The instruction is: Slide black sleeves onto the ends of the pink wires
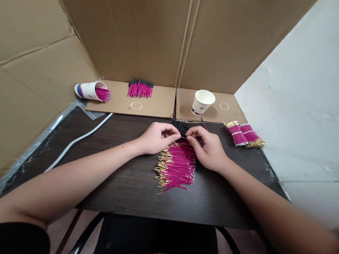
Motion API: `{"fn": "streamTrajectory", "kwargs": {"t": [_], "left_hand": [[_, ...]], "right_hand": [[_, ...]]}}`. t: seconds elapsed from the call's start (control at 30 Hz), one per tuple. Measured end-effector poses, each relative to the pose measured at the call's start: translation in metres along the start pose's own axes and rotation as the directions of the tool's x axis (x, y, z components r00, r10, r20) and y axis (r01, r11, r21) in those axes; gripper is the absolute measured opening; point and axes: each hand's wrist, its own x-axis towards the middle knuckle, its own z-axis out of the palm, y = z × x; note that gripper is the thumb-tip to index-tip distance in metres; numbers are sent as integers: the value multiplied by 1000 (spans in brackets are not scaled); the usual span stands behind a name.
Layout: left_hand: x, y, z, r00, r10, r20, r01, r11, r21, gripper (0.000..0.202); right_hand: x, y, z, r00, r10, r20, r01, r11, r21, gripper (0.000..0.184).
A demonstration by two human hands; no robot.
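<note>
Close together at the middle of the table, my left hand (161, 138) and my right hand (206, 146) are both pinched. A short magenta wire (184, 138) spans the small gap between their fingertips; its ends are hidden by the fingers. Just beyond the fingertips lies a pile of small black sleeves (180, 126). Below the hands spreads a loose heap of magenta wires (181, 163), gold tips to the left and silvery ends to the right. One magenta wire with a black end (204, 124) lies behind my right hand.
Cardboard strips along the back carry a tipped paper cup (86, 90) full of wires, black-ended wires (140, 89), an upright paper cup (203, 102) and two rubber bands (136, 106). Banded wire bundles (243, 135) lie at right. A white cable (77, 139) crosses the left side.
</note>
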Motion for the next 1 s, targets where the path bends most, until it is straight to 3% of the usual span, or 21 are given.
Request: {"fn": "streamTrajectory", "kwargs": {"t": [0.63,1.0], "left_hand": [[0,1,1,1000,-13,8,13,1000,3,25],[0,0,1,1000,-18,-14,18,1000,-8,26]], "right_hand": [[-1,3,1,1000,-9,4,9,1000,13,5],[4,4,-11,995,-96,34,100,987,-124,6]]}}
